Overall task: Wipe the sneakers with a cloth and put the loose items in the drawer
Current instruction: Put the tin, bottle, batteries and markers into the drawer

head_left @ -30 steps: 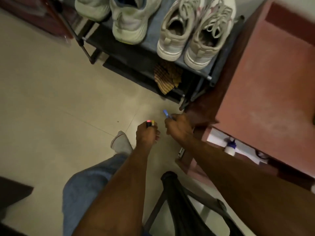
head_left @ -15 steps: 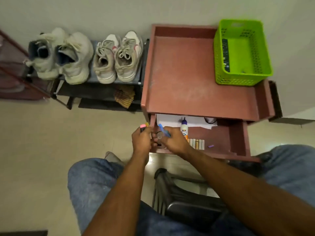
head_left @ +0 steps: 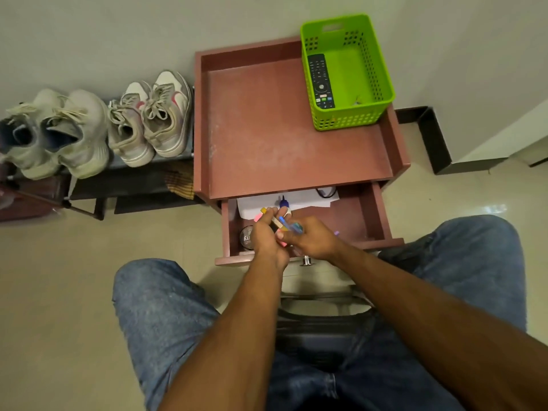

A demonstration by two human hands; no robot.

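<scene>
Over the open reddish-brown wooden drawer [head_left: 373, 215], the left hand [head_left: 268, 240] curls round short pink, yellow and black markers [head_left: 271, 222], and the right hand [head_left: 311, 240] pinches a translucent blue pen [head_left: 292, 227]; motion blur hides their exact count. Behind the hands in the drawer, white paper [head_left: 305, 200] and a partly hidden round tin [head_left: 246, 237] show. Left of the drawer, four pale lace-up sneakers [head_left: 130, 129] sit on a dark rack, the striped brown cloth [head_left: 181, 182] below them, half shadowed.

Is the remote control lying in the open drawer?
No, the remote control lies inside the green basket on top of the cabinet, not in the drawer.
</scene>
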